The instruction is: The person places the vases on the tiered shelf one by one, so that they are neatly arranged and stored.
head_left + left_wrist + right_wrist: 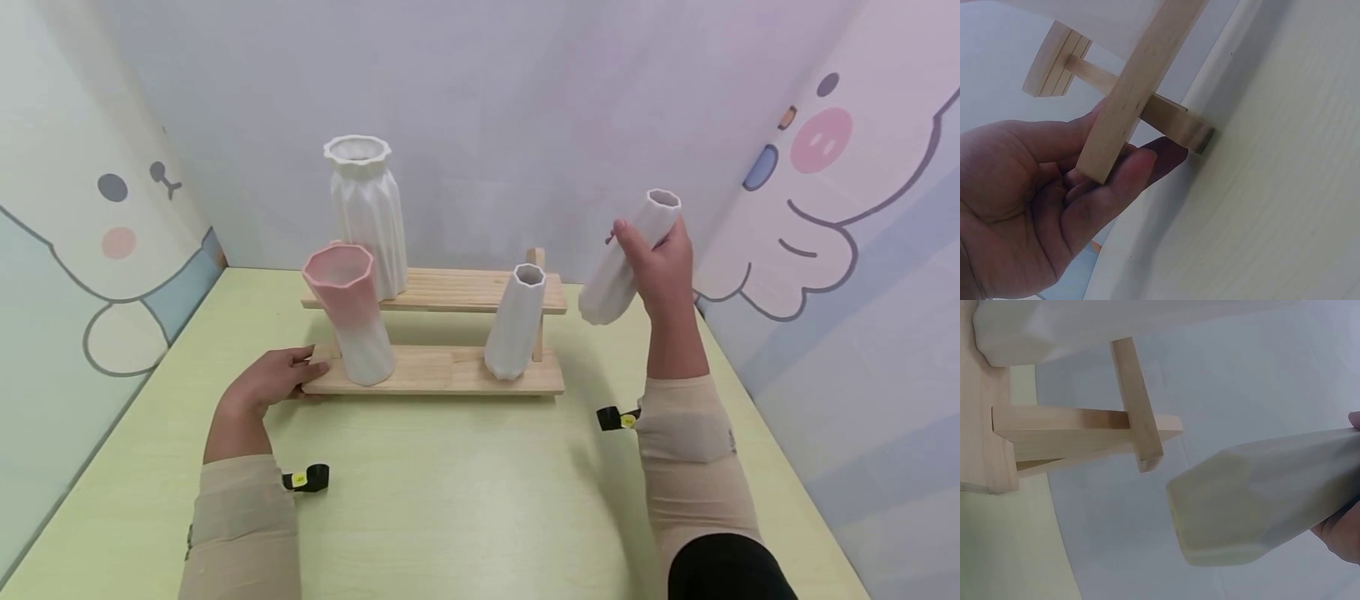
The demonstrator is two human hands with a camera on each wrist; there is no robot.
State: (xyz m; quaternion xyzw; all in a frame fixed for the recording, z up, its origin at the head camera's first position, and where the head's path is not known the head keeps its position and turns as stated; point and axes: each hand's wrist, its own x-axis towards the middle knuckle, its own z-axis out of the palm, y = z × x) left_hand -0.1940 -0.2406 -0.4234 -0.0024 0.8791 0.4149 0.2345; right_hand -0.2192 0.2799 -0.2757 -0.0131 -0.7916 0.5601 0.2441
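My right hand (663,262) grips a slim white faceted vase (609,283) near its neck, tilted and held in the air right of a two-tier wooden stand (442,371). In the right wrist view that vase (1260,500) fills the lower right, with only some fingers visible. My left hand (273,379) pinches the left end of the stand's lower board, thumb above and fingers beneath, as the left wrist view shows around the board (1129,94). On the lower tier stand a pink-and-white vase (360,325) at left and another slim white vase (517,321) at right.
A tall white fluted vase (369,208) stands at the left of the upper tier (480,290). The stand rests on a pale yellow-green table (450,492). Behind and beside it rise light walls, with cartoon animals on the side panels (817,167).
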